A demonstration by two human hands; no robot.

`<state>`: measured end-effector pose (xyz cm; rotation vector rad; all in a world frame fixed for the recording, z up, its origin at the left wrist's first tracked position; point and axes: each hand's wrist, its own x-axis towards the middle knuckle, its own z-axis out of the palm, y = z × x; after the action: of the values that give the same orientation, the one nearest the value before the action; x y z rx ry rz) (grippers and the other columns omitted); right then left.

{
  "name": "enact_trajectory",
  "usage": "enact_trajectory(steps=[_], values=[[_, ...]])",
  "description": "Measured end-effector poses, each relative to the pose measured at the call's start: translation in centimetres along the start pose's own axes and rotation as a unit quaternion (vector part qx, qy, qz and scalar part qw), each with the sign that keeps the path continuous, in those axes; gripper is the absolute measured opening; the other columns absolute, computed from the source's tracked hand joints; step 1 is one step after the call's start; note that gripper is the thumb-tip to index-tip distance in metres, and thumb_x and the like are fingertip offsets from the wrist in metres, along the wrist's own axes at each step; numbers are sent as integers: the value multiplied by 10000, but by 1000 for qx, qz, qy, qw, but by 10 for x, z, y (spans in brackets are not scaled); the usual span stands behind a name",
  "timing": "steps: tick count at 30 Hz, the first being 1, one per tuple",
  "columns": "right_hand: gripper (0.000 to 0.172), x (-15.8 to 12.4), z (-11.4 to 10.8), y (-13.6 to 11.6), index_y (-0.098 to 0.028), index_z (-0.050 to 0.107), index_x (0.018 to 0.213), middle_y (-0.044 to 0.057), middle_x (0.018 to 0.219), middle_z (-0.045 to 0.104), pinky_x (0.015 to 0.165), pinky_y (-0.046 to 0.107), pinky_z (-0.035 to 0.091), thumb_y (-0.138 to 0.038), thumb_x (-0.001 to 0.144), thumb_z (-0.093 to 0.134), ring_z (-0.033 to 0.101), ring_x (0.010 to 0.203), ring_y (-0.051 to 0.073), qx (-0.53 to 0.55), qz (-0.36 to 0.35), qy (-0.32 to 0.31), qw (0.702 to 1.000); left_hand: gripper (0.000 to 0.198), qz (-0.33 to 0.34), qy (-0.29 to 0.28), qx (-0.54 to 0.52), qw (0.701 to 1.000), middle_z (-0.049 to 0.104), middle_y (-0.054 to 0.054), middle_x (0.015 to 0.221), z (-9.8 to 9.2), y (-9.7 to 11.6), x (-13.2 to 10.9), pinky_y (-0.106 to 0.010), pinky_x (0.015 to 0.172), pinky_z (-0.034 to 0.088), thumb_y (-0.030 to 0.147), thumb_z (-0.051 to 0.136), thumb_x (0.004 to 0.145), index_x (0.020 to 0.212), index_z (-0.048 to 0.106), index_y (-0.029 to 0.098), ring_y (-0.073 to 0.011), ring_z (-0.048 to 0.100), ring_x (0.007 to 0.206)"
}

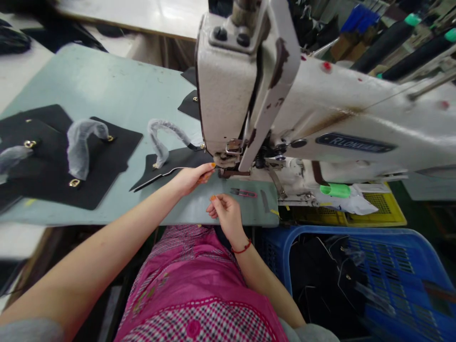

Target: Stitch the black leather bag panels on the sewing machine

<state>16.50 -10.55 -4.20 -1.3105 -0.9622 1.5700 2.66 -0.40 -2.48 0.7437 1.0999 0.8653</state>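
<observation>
My left hand [195,179] is closed in a pinch beside the sewing machine's presser foot [233,174]. A thin pale piping strip [173,169] runs from a black bag panel [174,159] into its fingers. This panel lies partly under the machine head and carries a plastic-wrapped handle [160,128] on gold rings. Lower and to the right, my right hand [227,212] hovers over the table's front edge, fingers curled in and thumb against them. Whatever it may hold is hidden. Small pink-handled thread snips [243,192] lie just beyond it.
The sewing machine [228,85] towers over the pale green table [107,66]. More black panels [96,185] with a wrapped handle [79,147] lie at left. A blue basket [356,231] of black pieces stands at lower right, a yellow crate [395,211] behind it.
</observation>
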Motion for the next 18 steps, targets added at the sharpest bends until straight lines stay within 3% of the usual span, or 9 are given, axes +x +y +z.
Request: enact_trajectory(steps=[6, 18], values=[[238, -4, 1, 3, -170, 615, 812, 4, 622, 660, 509, 173, 477, -397, 881, 595, 577, 516, 83, 3, 4, -11, 1000, 411, 17, -16, -4, 1000, 364, 36, 486, 1, 1, 1, -236, 470, 252, 416, 713, 688, 475, 458, 175, -73, 297, 473], [285, -12, -1, 6, -171, 638, 841, 14, 656, 666, 524, 187, 471, -448, 888, 590, 591, 554, 98, -7, 13, -24, 1000, 362, 66, 65, -88, 992, 395, 39, 521, 19, -14, -4, -249, 500, 287, 403, 734, 701, 535, 507, 175, -82, 327, 501]])
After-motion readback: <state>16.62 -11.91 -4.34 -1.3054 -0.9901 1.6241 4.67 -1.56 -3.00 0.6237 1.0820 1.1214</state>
